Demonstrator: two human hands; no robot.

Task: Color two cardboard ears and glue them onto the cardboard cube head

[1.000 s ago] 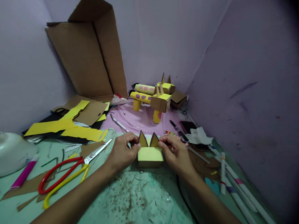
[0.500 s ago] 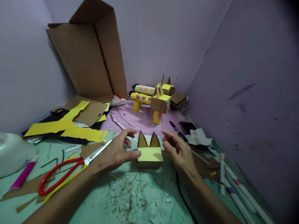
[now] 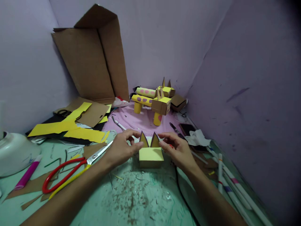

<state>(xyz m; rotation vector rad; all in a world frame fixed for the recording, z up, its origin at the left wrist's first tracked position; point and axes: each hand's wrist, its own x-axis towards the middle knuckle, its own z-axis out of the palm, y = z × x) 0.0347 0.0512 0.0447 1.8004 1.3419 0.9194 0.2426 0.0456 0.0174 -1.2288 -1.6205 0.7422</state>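
Observation:
A small cardboard box [image 3: 150,154] with a pale yellow top stands on the green table between my hands. Two pointed cardboard ears with dark edges, a left ear [image 3: 144,140] and a right ear [image 3: 154,140], rise from its back. My left hand [image 3: 125,145] has thumb and forefinger closed at the outer edge of the left ear, the thumb in front. At the right ear's outer edge, my right hand [image 3: 176,147] pinches in the same way. The fingertips behind the ears are partly hidden.
Red-and-yellow-handled scissors [image 3: 68,174] lie beside my left forearm, near a magenta tube [image 3: 28,174] and yellow paper scraps [image 3: 58,127]. Behind stand yellow paper animals [image 3: 161,106] and a large cardboard box [image 3: 87,62]. Markers [image 3: 220,172] and a black cord [image 3: 180,188] lie right.
Both hands have moved inward and slightly up, from apart beside the box to the outer edges of its ears. The box stays in about the same place; the view has shifted slightly.

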